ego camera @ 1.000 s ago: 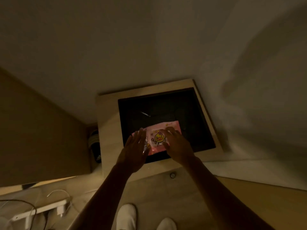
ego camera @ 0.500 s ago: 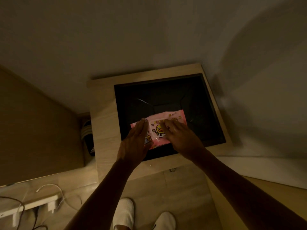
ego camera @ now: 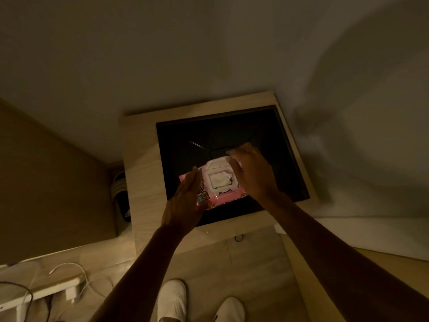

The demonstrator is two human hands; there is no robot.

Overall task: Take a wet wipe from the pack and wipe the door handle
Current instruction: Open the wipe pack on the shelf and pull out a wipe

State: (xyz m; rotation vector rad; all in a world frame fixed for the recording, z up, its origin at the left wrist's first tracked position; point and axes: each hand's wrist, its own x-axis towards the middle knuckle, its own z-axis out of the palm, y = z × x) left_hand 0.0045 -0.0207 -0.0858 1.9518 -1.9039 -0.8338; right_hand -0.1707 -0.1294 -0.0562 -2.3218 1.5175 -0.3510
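A pink wet wipe pack [ego camera: 221,194] with a cartoon duck print lies on the black top of a small wooden side table [ego camera: 144,182]. Its flip lid [ego camera: 217,163] stands open and a white wipe [ego camera: 219,180] shows in the opening. My left hand [ego camera: 185,203] presses flat on the pack's left end. My right hand [ego camera: 251,173] curls over the pack's right side, with the fingertips at the raised lid. No door handle is in view.
A pale wall fills the upper half. A dark slipper [ego camera: 120,194] sits in the gap left of the table. A white power strip [ego camera: 39,291] with cables lies on the floor at lower left. My white slippers [ego camera: 171,298] stand below the table.
The pack's lid was closed with the duck print showing; now it is flipped open and a white wipe shows. My right hand moved up to the lid. My left hand stayed on the pack.
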